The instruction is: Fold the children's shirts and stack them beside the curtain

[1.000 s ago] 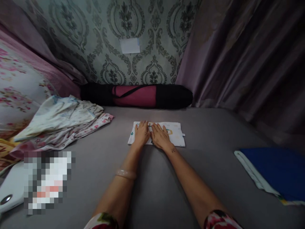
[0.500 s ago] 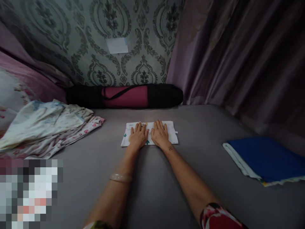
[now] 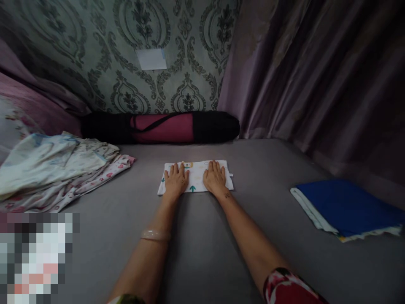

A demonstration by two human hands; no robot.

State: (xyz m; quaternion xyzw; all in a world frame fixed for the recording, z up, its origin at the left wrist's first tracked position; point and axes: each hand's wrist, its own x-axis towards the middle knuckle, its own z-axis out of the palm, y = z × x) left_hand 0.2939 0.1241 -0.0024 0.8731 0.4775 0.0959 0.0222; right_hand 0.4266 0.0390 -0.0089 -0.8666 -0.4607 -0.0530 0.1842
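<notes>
A white folded cloth (image 3: 196,179) with small green, yellow and other printed figures lies flat on the grey bed surface (image 3: 202,236). A small tag sticks out at its right edge. My left hand (image 3: 176,179) rests palm down on the cloth's left part, fingers stretched out. On the right part lies my right hand (image 3: 216,177), also flat with its fingers extended. Between the two hands a strip of the printed fabric shows. Neither hand grips anything; the palms are hidden from view.
Crumpled light-coloured clothes (image 3: 53,164) lie to the left. A long black and maroon bag (image 3: 164,127) rests along the patterned wall (image 3: 186,55). To the right is a folded blue cloth (image 3: 348,207), with purple curtains (image 3: 272,76) behind. A pixelated patch covers the lower left.
My hands have slid apart over the cloth, left hand leftward and right hand toward its right side. More of the print shows between them. The view has turned slightly to the right.
</notes>
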